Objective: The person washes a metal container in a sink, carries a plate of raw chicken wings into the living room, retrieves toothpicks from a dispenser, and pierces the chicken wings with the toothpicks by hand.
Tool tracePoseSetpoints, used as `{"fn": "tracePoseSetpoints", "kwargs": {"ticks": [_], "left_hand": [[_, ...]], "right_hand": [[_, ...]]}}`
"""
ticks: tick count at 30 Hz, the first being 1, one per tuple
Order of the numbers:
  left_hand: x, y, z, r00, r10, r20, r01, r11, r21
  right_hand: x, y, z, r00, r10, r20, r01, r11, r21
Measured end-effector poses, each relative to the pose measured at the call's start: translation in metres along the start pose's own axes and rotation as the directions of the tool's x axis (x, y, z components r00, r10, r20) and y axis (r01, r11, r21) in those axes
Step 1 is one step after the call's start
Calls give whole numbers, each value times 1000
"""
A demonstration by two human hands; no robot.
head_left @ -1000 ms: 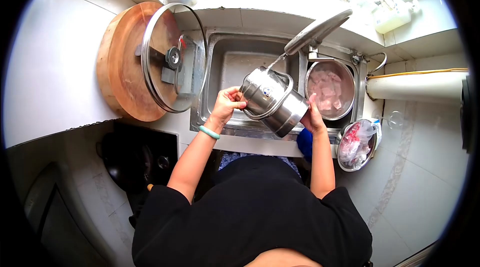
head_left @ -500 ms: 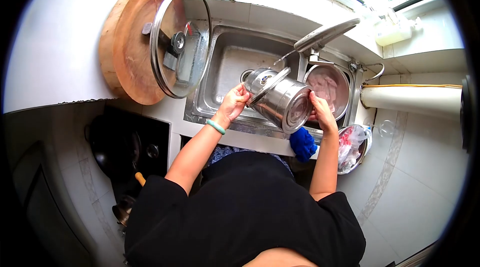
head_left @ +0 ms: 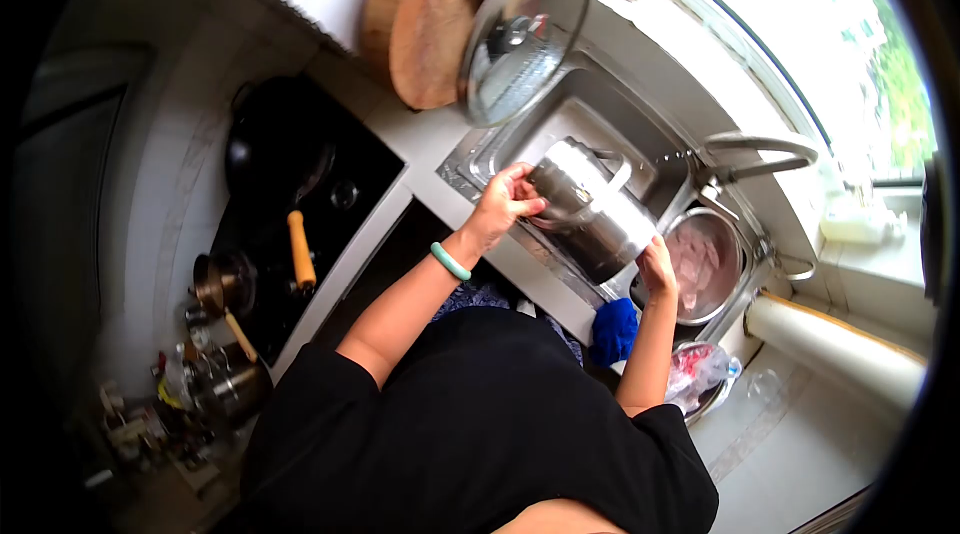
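Between my two hands a shiny stainless steel jug point(head_left: 592, 219) lies tilted on its side over the front edge of the sink point(head_left: 640, 99), its loop handle toward the sink. My left hand point(head_left: 505, 206), with a pale green bangle at the wrist, grips the jug's left end, thumb and fingers closed on it. At the lower right end, my right hand point(head_left: 657, 269) holds the jug by its base; some of its fingers are hidden behind the metal. Just right of that hand, a steel bowl point(head_left: 735, 304) with pale pink pieces of meat sits in the smaller basin.
A glass lid point(head_left: 530, 39) stands upright against a round wooden chopping board point(head_left: 435, 29). The faucet point(head_left: 760, 159) arches by the right basin. A blue cloth point(head_left: 613, 331) hangs at the counter edge. At left are a hob point(head_left: 345, 159) and a black wok point(head_left: 265, 149).
My view has turned, bringing more of the hob in. The jug has rotated in my hands, so its base no longer faces me. Water that ran from the faucet is no longer visible.
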State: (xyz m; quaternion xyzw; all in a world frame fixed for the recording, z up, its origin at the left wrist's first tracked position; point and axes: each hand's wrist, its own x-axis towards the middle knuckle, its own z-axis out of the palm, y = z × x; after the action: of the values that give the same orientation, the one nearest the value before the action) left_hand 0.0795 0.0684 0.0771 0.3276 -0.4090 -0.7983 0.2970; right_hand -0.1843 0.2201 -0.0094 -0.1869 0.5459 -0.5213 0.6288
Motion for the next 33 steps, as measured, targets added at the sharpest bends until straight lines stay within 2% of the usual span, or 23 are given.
{"fn": "tracePoseSetpoints", "kwargs": {"ticks": [1,3,4,5,7,8,9,10,11,13,15,17,19,20,21,23,25,27,28,29,31,32,33], "left_hand": [[-6,2,-4,998,60,-1,-60,990,127],[-31,10,9,988,146,-52,-101,861,499],[-35,15,16,934,351,63,-299,673,677],[-36,17,19,842,497,210,-437,401,805],[-43,9,18,708,601,372,-512,73,856],[-40,4,13,674,592,442,-510,-62,858],[-42,-2,7,655,559,508,-502,-181,846],[-44,-7,0,642,559,525,-498,-217,840],[-49,-11,-7,627,552,550,-505,-251,826],[-67,-17,-16,687,508,520,-425,-299,854],[-74,-33,-32,649,550,526,-473,-249,845],[-79,-41,-43,555,667,496,-497,-212,842],[-91,-41,-51,582,595,555,-471,-310,826],[-88,-50,-56,550,611,569,-477,-330,815],[-81,-59,-62,516,625,586,-482,-353,802],[-86,-64,-64,437,677,592,-409,-437,801],[-92,-69,-67,504,641,579,-403,-418,814],[-104,-66,-66,589,566,577,-357,-458,814],[-120,-56,-68,580,586,566,-367,-433,823],[-129,-52,-68,633,539,555,-377,-412,830],[-141,-50,-70,461,731,503,-473,-277,836],[-155,-41,-73,467,741,483,-540,-194,819],[-170,-36,-76,492,732,471,-538,-169,826]], "right_hand": [[7,2,8,999,-29,24,28,999,42],[18,14,13,994,-29,105,41,993,-108],[35,21,8,995,-18,95,38,977,-211],[55,29,-1,995,-19,95,48,948,-315],[80,43,-22,1000,22,4,-19,922,-386],[88,38,-12,995,-11,-104,-30,923,-384],[90,32,-8,984,24,-175,-82,939,-333],[87,21,-1,989,36,-142,-89,919,-383],[78,5,23,975,102,-198,-169,920,-355],[27,-27,82,983,152,-101,-174,948,-266],[-5,-36,124,991,137,-3,-131,942,-309],[-12,-30,147,987,160,-14,-155,925,-347],[-19,-17,174,996,69,-60,-88,892,-443],[-18,-15,181,995,66,-71,-89,911,-403],[-16,-7,186,995,8,-103,-51,902,-428],[-28,-3,213,991,15,-134,-79,869,-488],[-19,14,205,991,-3,-134,-69,844,-532],[-14,29,202,997,-16,-82,-18,921,-390],[-13,37,202,992,-40,-120,-8,927,-374],[-10,40,196,991,-32,-129,-25,909,-417],[7,52,159,999,-32,-18,23,921,-388],[0,52,166,998,-53,-38,36,932,-360],[-13,44,190,996,-3,-88,-29,933,-359]]}}
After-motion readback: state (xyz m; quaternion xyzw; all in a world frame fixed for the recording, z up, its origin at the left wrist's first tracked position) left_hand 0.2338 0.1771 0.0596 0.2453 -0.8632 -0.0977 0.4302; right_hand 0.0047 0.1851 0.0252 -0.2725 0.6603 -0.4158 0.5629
